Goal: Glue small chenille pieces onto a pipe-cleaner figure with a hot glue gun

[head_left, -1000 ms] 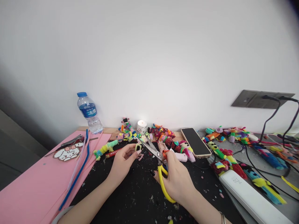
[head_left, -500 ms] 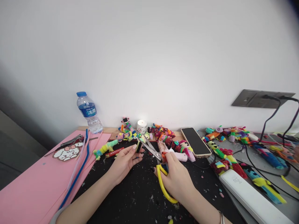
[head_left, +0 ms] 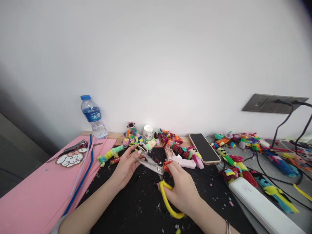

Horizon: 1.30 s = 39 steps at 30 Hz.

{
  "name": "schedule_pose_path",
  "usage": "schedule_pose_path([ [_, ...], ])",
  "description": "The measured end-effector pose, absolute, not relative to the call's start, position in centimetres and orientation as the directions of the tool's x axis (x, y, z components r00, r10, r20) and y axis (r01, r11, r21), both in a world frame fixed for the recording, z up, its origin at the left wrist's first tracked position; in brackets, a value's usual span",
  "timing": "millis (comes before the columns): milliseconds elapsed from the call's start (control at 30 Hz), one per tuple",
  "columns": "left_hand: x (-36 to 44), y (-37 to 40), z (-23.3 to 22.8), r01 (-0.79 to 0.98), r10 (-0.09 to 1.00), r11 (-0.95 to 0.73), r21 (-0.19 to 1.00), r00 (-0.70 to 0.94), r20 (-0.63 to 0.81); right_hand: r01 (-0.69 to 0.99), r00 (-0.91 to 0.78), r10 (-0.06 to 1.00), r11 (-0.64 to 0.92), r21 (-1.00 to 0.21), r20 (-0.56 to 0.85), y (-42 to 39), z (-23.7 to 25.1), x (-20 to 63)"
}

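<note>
My right hand [head_left: 181, 187] grips yellow-handled scissors [head_left: 156, 175] over the black mat [head_left: 146, 208]. Their blades are parted and point left toward my left hand. My left hand [head_left: 125, 165] pinches a small fuzzy pipe-cleaner piece [head_left: 139, 149] at the blade tips. Its colours are too small to tell.
Pink paper sheets [head_left: 36, 191] with pipe cleaners and a pixel-bead figure [head_left: 69, 159] lie left. A water bottle [head_left: 94, 117], a small white jar [head_left: 148, 131] and several pipe-cleaner figures [head_left: 175, 144] line the wall. A phone [head_left: 204, 148], cables and a white power bank [head_left: 260, 204] sit right.
The scissors swung left and lower, and their blades have come to the piece in my left hand. My left hand shifted slightly left and turned the piece.
</note>
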<state>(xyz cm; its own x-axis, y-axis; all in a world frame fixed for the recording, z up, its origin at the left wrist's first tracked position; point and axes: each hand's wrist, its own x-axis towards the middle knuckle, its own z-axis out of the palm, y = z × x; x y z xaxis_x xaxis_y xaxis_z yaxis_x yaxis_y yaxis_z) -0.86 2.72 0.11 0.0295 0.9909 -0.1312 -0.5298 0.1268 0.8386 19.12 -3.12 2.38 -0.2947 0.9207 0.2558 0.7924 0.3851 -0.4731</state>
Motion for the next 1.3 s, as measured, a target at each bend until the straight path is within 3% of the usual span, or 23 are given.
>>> schedule_pose_path([
  [200,-1.5,3.6,-0.6,-0.287,0.997,-0.021,0.958,-0.072,0.0,0.708,-0.502,0.821,0.571,-0.416,0.272,-3.1,2.3,18.9],
  [400,-1.5,3.3,0.1,-0.084,0.989,-0.115,0.99,-0.1,0.107,0.638,-0.673,0.706,0.705,-0.311,0.219,-2.9,1.6,19.0],
  [633,-1.4,3.3,0.1,-0.002,0.979,-0.183,0.983,-0.093,0.182,0.614,-0.661,0.74,0.628,-0.477,0.123,-3.6,2.1,18.6],
  [833,-1.4,3.4,-0.1,-0.066,0.981,-0.172,0.983,-0.098,0.165,0.495,-0.708,0.678,0.677,-0.545,0.198,-4.1,3.1,18.6],
  [933,-1.5,3.3,-0.2,-0.103,0.987,-0.139,0.985,-0.097,0.13,0.533,-0.615,0.722,0.676,-0.508,0.317,-3.4,3.0,19.3],
  [1067,-1.5,3.1,-0.1,-0.199,0.998,-0.026,0.98,-0.062,0.014,0.754,-0.305,0.831,0.509,-0.416,0.465,-1.4,1.9,20.6],
  [1200,-1.4,2.9,0.2,-0.309,0.996,0.05,0.95,-0.05,-0.069,0.936,-0.106,0.907,0.229,-0.267,0.407,0.2,1.0,21.7],
  [1300,-1.3,2.8,0.4,-0.401,0.995,0.079,0.913,-0.032,-0.1,0.965,-0.096,0.936,0.172,-0.199,0.34,0.6,0.6,22.2],
])
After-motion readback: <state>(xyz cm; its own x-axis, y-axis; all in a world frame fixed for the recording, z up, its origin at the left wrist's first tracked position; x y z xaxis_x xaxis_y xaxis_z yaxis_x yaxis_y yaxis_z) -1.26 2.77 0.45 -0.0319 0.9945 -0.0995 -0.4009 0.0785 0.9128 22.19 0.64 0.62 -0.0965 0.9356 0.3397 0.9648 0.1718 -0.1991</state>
